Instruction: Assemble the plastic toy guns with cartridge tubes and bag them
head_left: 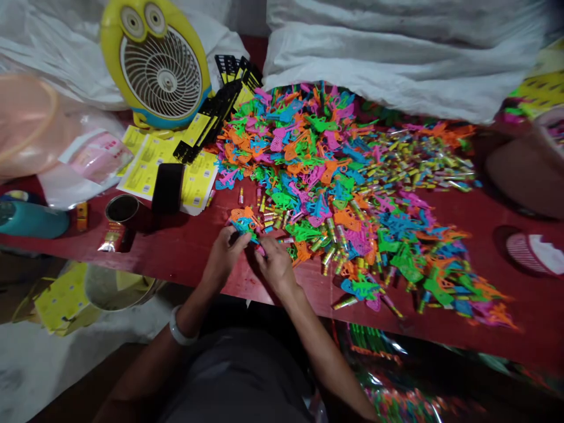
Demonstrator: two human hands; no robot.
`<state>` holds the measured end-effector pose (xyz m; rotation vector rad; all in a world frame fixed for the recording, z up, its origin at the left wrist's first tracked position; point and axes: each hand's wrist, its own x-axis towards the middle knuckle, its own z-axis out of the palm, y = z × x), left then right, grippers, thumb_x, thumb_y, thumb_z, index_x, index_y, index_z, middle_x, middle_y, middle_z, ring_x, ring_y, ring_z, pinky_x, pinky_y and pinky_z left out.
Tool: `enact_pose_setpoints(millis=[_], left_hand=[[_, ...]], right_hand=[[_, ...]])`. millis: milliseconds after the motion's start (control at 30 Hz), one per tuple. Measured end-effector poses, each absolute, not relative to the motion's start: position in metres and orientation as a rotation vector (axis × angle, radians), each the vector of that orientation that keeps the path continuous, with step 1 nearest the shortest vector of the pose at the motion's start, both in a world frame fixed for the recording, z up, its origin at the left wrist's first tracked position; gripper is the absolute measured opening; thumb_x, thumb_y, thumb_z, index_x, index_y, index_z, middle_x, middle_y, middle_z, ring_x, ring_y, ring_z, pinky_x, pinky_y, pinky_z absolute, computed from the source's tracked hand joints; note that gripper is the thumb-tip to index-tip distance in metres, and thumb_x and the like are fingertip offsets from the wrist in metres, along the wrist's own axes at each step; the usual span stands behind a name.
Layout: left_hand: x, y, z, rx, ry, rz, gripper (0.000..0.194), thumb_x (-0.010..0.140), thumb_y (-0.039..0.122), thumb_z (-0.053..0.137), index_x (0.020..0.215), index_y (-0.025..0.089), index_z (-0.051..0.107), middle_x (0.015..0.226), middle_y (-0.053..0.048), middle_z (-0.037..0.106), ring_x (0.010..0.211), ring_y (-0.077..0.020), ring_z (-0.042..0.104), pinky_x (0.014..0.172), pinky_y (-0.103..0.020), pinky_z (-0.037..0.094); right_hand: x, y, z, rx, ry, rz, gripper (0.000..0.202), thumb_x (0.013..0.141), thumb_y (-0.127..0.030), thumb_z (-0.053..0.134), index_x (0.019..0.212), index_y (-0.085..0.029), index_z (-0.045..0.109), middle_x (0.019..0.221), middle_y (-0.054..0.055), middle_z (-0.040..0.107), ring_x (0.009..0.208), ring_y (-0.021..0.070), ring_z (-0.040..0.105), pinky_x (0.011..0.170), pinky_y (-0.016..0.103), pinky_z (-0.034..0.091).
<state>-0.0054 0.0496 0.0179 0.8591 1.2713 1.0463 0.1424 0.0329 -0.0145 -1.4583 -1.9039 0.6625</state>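
My left hand [226, 252] is closed on a few small plastic pieces [245, 222], blue and orange, near the front edge of the red table [176, 249]. Close beside it, my right hand [275, 261] has its fingers pinched by a small pink item [260, 251], partly hidden by the fingertips. Just beyond and to the right spreads a big heap of orange, green, blue and pink plastic pieces [304, 147]. Small tubes with yellow labels [409, 158] lie at the heap's right and among its pieces.
A yellow fan [165, 76] stands at the back left, by yellow printed sheets [152, 158], black plastic strips [215, 114] and a dark phone [168, 188]. Further left are a dark cup [126, 211] and a teal bottle [33, 220]. A pink basket [531, 252] sits at the right.
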Motion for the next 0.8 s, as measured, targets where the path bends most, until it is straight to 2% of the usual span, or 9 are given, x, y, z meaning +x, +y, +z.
enact_pose_setpoints(millis=[67, 167, 233, 400, 533, 700, 800], left_hand=[[-0.005, 0.049, 0.022, 0.839, 1.254, 0.999, 0.033, 0.079, 0.049, 0.074, 0.09, 0.019, 0.069, 0.087, -0.004, 0.07, 0.086, -0.0206, 0.063, 0.08, -0.031, 0.049], [-0.007, 0.05, 0.023, 0.644, 1.184, 1.025, 0.037, 0.074, 0.053, 0.077, 0.089, 0.019, 0.071, 0.085, -0.005, 0.071, 0.087, -0.0227, 0.065, 0.078, -0.032, 0.051], [-0.009, 0.052, 0.022, 0.535, 1.158, 1.039, 0.039, 0.067, 0.049, 0.082, 0.088, 0.018, 0.073, 0.084, -0.005, 0.072, 0.087, -0.0236, 0.067, 0.077, -0.033, 0.051], [-0.012, 0.049, 0.021, 0.493, 1.135, 0.999, 0.037, 0.056, 0.037, 0.088, 0.083, 0.017, 0.074, 0.08, -0.006, 0.074, 0.08, -0.0222, 0.068, 0.077, -0.034, 0.051], [-0.011, 0.045, 0.023, 0.557, 1.113, 1.083, 0.033, 0.062, 0.037, 0.087, 0.084, 0.017, 0.074, 0.082, -0.004, 0.074, 0.08, -0.0183, 0.065, 0.08, -0.031, 0.048], [-0.009, 0.043, 0.021, 0.584, 1.11, 1.071, 0.03, 0.067, 0.039, 0.085, 0.084, 0.017, 0.073, 0.079, -0.002, 0.072, 0.072, -0.015, 0.06, 0.071, -0.027, 0.045], [-0.008, 0.043, 0.019, 0.591, 1.114, 1.088, 0.032, 0.069, 0.041, 0.083, 0.088, 0.017, 0.073, 0.081, -0.003, 0.072, 0.074, -0.0154, 0.061, 0.071, -0.027, 0.045]], right_hand=[[0.145, 0.031, -0.016, -1.511, -1.967, 0.583, 0.019, 0.097, -0.027, 0.051, 0.1, -0.02, 0.068, 0.099, 0.013, 0.071, 0.086, 0.0253, 0.067, 0.076, 0.034, 0.053], [0.147, 0.029, -0.013, -1.429, -1.924, 0.705, 0.017, 0.098, -0.034, 0.056, 0.101, -0.021, 0.066, 0.098, 0.01, 0.072, 0.09, 0.0243, 0.068, 0.081, 0.034, 0.053], [0.15, 0.031, -0.009, -1.371, -1.799, 0.859, 0.02, 0.097, -0.041, 0.059, 0.101, -0.022, 0.063, 0.101, 0.008, 0.072, 0.093, 0.023, 0.068, 0.084, 0.033, 0.053], [0.155, 0.04, -0.008, -1.414, -1.733, 0.992, 0.028, 0.098, -0.049, 0.055, 0.095, -0.022, 0.06, 0.089, 0.004, 0.07, 0.08, 0.0207, 0.065, 0.073, 0.031, 0.051], [0.155, 0.043, -0.014, -1.389, -1.838, 0.935, 0.023, 0.097, -0.044, 0.059, 0.093, -0.022, 0.061, 0.09, 0.006, 0.07, 0.084, 0.0226, 0.066, 0.076, 0.032, 0.051], [0.151, 0.04, -0.019, -1.376, -1.928, 0.868, 0.025, 0.1, -0.044, 0.054, 0.095, -0.021, 0.061, 0.091, 0.008, 0.07, 0.084, 0.0241, 0.066, 0.075, 0.033, 0.051], [0.149, 0.038, -0.021, -1.336, -1.972, 0.868, 0.028, 0.102, -0.046, 0.051, 0.099, -0.021, 0.062, 0.09, 0.009, 0.069, 0.084, 0.0246, 0.066, 0.074, 0.033, 0.051]])
